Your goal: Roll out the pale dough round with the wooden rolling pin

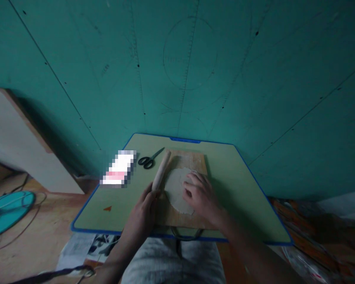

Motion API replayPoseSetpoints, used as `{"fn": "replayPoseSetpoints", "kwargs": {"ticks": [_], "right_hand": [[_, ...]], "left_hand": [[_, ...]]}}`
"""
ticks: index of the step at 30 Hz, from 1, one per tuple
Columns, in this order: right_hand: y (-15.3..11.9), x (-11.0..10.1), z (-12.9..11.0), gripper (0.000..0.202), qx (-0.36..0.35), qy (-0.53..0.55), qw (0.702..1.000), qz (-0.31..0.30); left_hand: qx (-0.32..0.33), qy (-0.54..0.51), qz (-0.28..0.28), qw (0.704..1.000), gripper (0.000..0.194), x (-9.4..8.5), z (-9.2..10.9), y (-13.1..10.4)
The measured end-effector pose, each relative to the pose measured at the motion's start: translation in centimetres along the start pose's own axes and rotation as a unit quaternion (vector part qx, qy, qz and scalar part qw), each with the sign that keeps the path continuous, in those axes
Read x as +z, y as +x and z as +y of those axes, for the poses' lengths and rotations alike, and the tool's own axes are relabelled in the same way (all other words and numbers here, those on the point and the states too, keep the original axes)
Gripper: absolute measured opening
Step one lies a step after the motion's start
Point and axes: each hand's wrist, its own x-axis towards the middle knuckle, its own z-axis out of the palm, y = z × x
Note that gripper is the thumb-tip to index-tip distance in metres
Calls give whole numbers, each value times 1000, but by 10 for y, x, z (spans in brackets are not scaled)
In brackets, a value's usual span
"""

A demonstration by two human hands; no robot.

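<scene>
A flat, roughly round sheet of dough [174, 189] lies on a wooden cutting board [199, 159]. My left hand [146, 205] is closed around the near end of a wooden rolling pin [162, 169], which slants along the board's left edge. Over the right part of the dough rests my right hand [199, 193], its fingers bent and the fingertips on or just above the surface. Part of the dough is hidden under that hand. Whether it pinches any dough I cannot make out.
The board sits on a low table [233, 173] with a blue rim. Black-handled scissors [149, 161] and a blurred-out phone-like rectangle [120, 169] lie to the left. A small orange scrap [107, 208] is nearer me. A green wall [177, 79] rises behind.
</scene>
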Motion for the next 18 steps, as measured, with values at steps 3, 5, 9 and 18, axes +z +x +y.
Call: {"fn": "replayPoseSetpoints", "kwargs": {"ticks": [3, 5, 9, 18], "right_hand": [[0, 1, 1, 14, -7, 14, 1000, 18], [-3, 3, 3, 19, 4, 26, 999, 35], [-9, 3, 4, 24, 34, 29, 998, 35], [12, -4, -2, 7, 13, -33, 999, -33]], "left_hand": [[0, 0, -1, 1000, 34, -1, 1, 0], [3, 1, -2, 1000, 34, -2, 2, 1], [-8, 9, -6, 1000, 34, -3, 4, 2], [-1, 7, 0, 1000, 34, -1, 0, 0]]}}
